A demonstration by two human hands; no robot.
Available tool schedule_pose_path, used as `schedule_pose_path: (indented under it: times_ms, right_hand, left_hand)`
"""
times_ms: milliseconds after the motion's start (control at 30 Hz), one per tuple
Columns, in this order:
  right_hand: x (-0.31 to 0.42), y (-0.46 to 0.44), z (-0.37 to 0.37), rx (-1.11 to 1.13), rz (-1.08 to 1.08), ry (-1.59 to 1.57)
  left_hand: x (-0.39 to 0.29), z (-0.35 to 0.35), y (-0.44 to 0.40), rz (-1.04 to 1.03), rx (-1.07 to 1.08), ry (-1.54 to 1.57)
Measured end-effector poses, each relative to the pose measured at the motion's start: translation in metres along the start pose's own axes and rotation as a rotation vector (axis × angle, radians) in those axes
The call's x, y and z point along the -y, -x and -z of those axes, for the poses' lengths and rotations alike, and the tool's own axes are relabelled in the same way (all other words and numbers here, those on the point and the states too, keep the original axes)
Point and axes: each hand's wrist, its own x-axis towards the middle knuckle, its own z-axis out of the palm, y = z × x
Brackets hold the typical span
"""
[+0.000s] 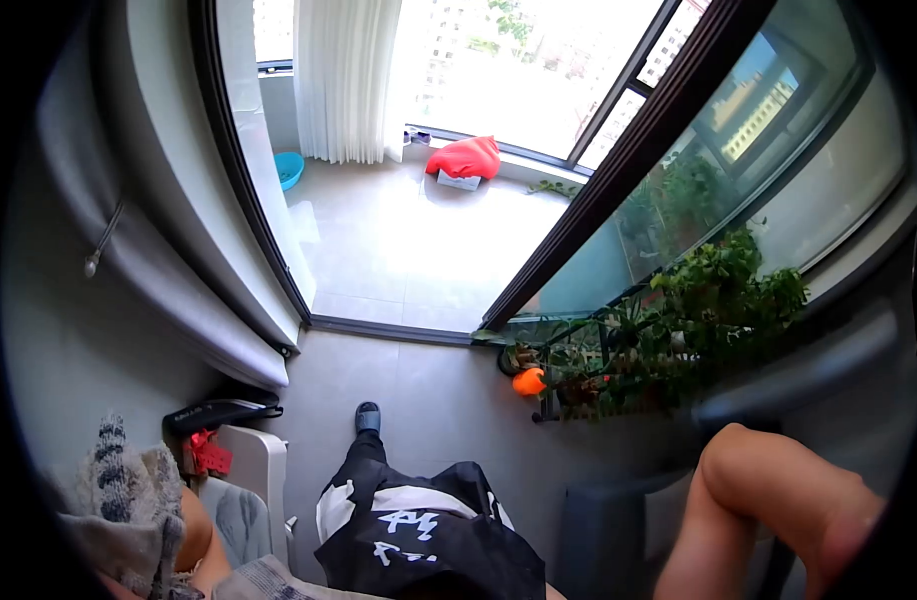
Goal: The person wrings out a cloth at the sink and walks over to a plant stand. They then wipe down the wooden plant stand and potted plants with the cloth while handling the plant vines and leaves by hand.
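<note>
In the head view, a shaggy, grey-patterned cloth is seen at the lower left of the frame, bunched against the left arm, which is partly covered by it. A loose cloth seems to be carried or steadied on that side, though a grip cannot be confirmed; for such soft, draped folds, a hold gathered well into the fabric is called for. The left hand is hidden, so it cannot be told whether its fingers are open or closed, or what is gripped by them. At the lower right, the right arm is sharply bent, with the elbow pointed up the frame. The right hand cannot be made out near the dark edge, so neither the spread of its fingers nor anything held can be told. Beside the cloth, a white panel is seen with a grey cover by it, and a red tag and a black case are placed just above. A slipper is worn on the foot at the lower middle. Potted plants are massed at the right, with an orange pot near their left end. Past the door track, a blue basin is set at the upper left, and a red bag is rested on a white box beneath the window.
</note>
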Motion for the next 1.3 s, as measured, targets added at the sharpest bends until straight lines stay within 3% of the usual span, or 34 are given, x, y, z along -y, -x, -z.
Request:
schedule_pose_path:
  times_ms: [300,467,533,600,667,733,800,867,933,967,1033,1167,1233,1300]
  right_hand:
    - [-0.138,-0.006,-0.032,0.059,-0.173,0.105]
    - [-0.201,0.022,-0.024,-0.057,-0.376,0.124]
    - [-0.233,0.061,-0.036,-0.21,-0.602,0.085]
    - [-0.272,0.121,-0.084,-0.492,-0.988,-0.003]
    - [-0.289,0.19,-0.12,-0.476,-1.588,-0.292]
    - [-0.289,0.274,-0.169,-0.397,-1.784,-0.443]
    - [-0.288,0.316,-0.209,-0.412,-1.926,-0.662]
    - [-0.296,0.33,-0.227,-0.472,-1.914,-0.919]
    - [-0.314,0.323,-0.234,-0.539,-1.914,-0.974]
    - [-0.318,0.32,-0.237,-0.568,-1.932,-0.978]
    - [-0.334,0.323,-0.235,-0.866,-1.937,-1.142]
    - [-0.345,0.328,-0.232,-1.08,-1.968,-0.978]
    - [-0.346,0.339,-0.23,-1.329,-2.036,-0.86]
    - [-0.337,0.347,-0.23,-1.365,-2.014,-0.74]
  left_hand:
    - [0.19,-0.033,-0.032,0.007,-0.002,0.22]
    - [0.266,-0.059,-0.046,0.13,-0.048,0.378]
    - [0.292,-0.079,-0.042,0.344,-0.127,0.495]
    - [0.321,-0.117,-0.025,0.781,-0.24,0.747]
    - [0.353,-0.177,0.008,1.321,-0.346,1.028]
    - [0.374,-0.229,0.058,1.621,-0.24,1.214]
    - [0.374,-0.269,0.077,1.715,-0.123,1.192]
    - [0.368,-0.296,0.063,1.652,0.007,1.209]
    - [0.365,-0.315,0.052,1.564,0.158,1.156]
    - [0.364,-0.323,0.044,1.378,0.349,1.05]
    - [0.363,-0.34,0.028,1.03,0.61,0.908]
    - [0.37,-0.369,0.02,0.865,0.721,0.987]
    - [0.377,-0.38,0.011,0.812,0.708,0.964]
    - [0.384,-0.39,0.003,0.709,0.746,0.952]
